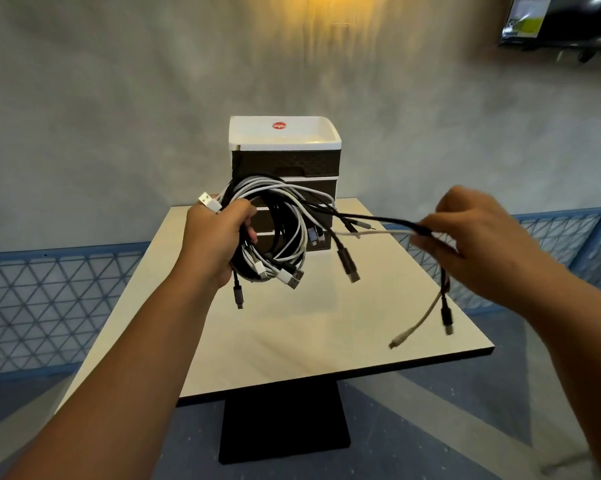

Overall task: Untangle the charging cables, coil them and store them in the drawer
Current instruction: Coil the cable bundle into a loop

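Note:
My left hand (pixel 216 237) grips a coiled bundle of black and white charging cables (pixel 285 216) above the table, with several USB plugs dangling below it. A black cable (pixel 378 219) and a white cable (pixel 371 233) stretch from the bundle to my right hand (pixel 479 237), which pinches both. Their loose ends (pixel 427 320) hang down under my right hand. Behind the bundle stands a small drawer unit (pixel 285 161) with a white top tray and dark drawer fronts, all closed as far as I can see; its lower drawers are partly hidden by the cables.
The drawer unit stands at the far end of a small cream table (pixel 292 334) on a black pedestal base. A blue mesh fence (pixel 49 292) runs behind on both sides. A grey wall rises beyond, and a screen (pixel 562 19) hangs at the top right.

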### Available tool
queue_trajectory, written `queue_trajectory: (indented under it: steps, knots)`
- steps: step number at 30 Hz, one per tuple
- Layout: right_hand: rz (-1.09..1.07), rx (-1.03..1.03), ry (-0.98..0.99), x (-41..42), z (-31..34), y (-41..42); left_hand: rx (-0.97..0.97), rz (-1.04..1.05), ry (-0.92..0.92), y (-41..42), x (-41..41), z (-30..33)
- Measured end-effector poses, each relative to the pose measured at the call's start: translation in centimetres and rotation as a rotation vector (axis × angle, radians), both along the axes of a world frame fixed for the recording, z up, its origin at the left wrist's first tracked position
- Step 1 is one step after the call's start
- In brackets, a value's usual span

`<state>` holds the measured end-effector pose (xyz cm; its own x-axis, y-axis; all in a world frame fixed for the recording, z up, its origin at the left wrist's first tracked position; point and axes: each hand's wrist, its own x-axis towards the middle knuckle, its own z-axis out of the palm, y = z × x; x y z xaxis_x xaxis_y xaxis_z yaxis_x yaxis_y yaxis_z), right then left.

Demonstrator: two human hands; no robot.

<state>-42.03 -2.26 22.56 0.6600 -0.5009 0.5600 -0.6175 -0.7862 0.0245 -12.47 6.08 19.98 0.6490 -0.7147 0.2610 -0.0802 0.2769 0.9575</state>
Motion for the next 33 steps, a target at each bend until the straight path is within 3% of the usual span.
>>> queue_trajectory:
  steps: [6,11,14,17,19,29,33]
  knots:
    - [-0.193,-0.044,0.053,0.0,1.0,-3.1,0.022,-0.152,-0.093,0.6,-0.1,0.6]
    - [-0.139,0.025,-0.184,0.1,0.9,-5.7,0.022,-0.422,-0.219,1.7,-1.1,1.6]
    - [-0.022,0.31,-0.404,1.3,0.8,-5.9,0.042,-0.55,-0.251,2.2,-2.2,2.1]
    - [0.284,0.778,-0.565,3.9,0.2,-4.7,0.065,-0.634,-0.248,2.3,-3.4,2.2]
    - [0.438,0.945,-0.608,5.1,-0.3,-4.1,0.09,-0.647,-0.267,2.1,-3.9,2.2]
    - [0.59,1.183,-0.536,6.1,-2.0,-3.9,0.193,-0.541,-0.298,1.6,-4.3,1.3]
    - [0.685,1.22,-0.522,6.4,-1.6,-2.8,0.204,-0.62,-0.161,1.7,-4.3,1.0]
